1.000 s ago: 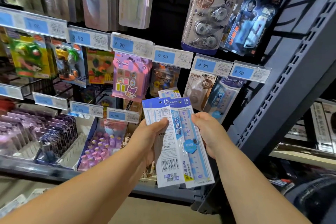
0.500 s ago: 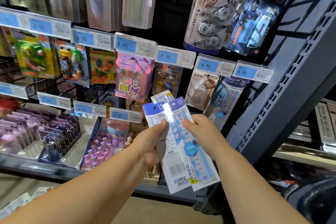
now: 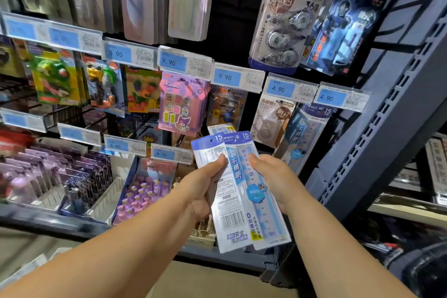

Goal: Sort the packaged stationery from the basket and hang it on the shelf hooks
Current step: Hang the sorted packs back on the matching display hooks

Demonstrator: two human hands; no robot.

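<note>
Reference item: the ruler packs (image 3: 239, 191). They are being held upright and slightly fanned in front of the lower shelf, not yet on any hook. All positions below are relative to them.

1. Far to the upper left, a green toy pack (image 3: 55, 77) is hanging beneath a row of blue price labels (image 3: 118, 53).
2. To the left, at about the same height, purple packets (image 3: 48, 176) are standing in rows in a divided tray (image 3: 106, 198).
3. Directly above and slightly left, a pink Kuromi pack (image 3: 182, 104) is hanging on a hook.
4. The left hand (image 3: 203, 186) is gripping the left edge. Its thumb is pressing on the front of the pack that is showing a barcode, and its fingers are curling behind.
5. The right hand (image 3: 273, 176) is gripping the right edge. Its thumb is lying on the pack that is showing the blue ruler, and its fingers are hidden behind.
6. Just to the upper right, a hanging ruler pack (image 3: 304, 133) of matching design is sitting on a hook under a 4.90 label.
7. High to the upper right, a correction tape pack (image 3: 285, 24) is hanging.
8. To the right, the grey slotted shelf upright (image 3: 387, 128) is running diagonally.
</note>
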